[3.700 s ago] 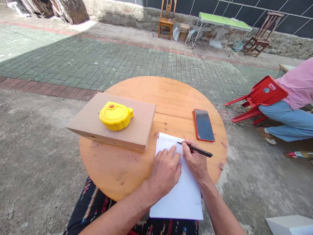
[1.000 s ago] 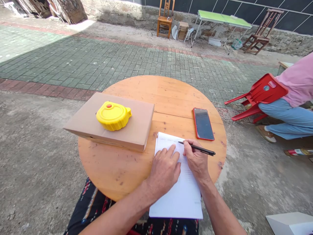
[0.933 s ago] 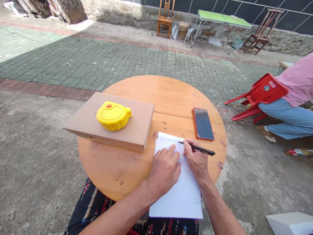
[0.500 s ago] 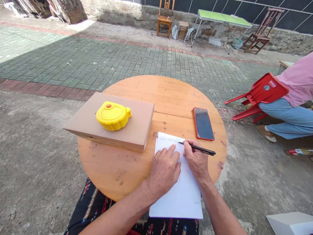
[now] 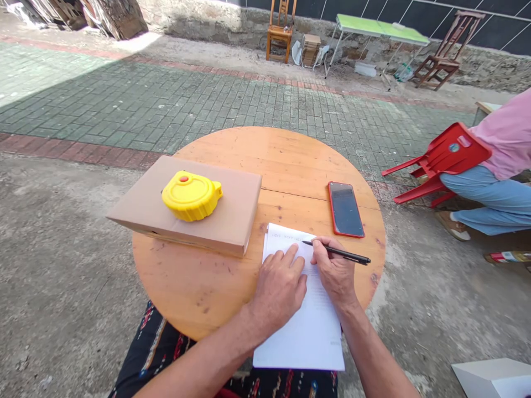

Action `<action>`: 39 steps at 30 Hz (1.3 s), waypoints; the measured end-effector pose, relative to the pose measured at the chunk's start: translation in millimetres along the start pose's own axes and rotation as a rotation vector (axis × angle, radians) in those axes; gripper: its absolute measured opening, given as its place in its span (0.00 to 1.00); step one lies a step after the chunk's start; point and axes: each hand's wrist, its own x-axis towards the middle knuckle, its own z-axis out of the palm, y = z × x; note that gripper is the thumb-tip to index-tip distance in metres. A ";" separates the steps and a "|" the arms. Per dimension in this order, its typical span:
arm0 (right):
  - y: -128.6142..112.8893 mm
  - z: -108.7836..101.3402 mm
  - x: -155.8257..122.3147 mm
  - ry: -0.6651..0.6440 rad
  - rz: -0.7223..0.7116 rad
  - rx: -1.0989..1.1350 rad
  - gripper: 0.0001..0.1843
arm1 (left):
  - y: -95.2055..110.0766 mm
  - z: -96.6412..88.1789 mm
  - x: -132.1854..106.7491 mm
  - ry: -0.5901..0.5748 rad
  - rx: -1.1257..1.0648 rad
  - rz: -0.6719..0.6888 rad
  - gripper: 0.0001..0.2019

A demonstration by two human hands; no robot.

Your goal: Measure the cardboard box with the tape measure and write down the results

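Note:
White sheets of paper lie at the near edge of the round wooden table and overhang it slightly. Faint writing shows along their top. My left hand rests on the paper with its fingers stretched out, the index finger just below the written line. Pinched in my right hand is a black pen, its tip at the paper near the end of that line. To the left, a yellow tape measure with a red button sits on a brown cardboard box.
The round table carries a red-cased phone at the right. A person in a pink top sits on a red plastic chair at the right. Against the far wall stand a green folding table and wooden chairs.
The pen's back end has tilted slightly to the right in my right hand. My left hand, the paper and the tape measure stay put.

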 end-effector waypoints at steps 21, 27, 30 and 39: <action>-4.5 -38.0 7.0 -0.198 -0.448 -0.618 0.20 | 4.6 -1.2 -3.5 -0.033 0.085 0.015 0.10; -2.5 -43.9 -6.3 -0.381 -0.524 -1.068 0.27 | 7.9 -2.1 -8.9 -0.045 0.123 0.031 0.12; 3.0 -43.9 -12.2 -0.372 -0.502 -1.097 0.30 | 7.4 -4.2 -10.6 -0.035 0.136 0.036 0.12; -3.6 -51.2 -25.9 -0.232 -0.401 -1.007 0.20 | 5.8 -8.9 -13.1 -0.039 0.148 0.064 0.08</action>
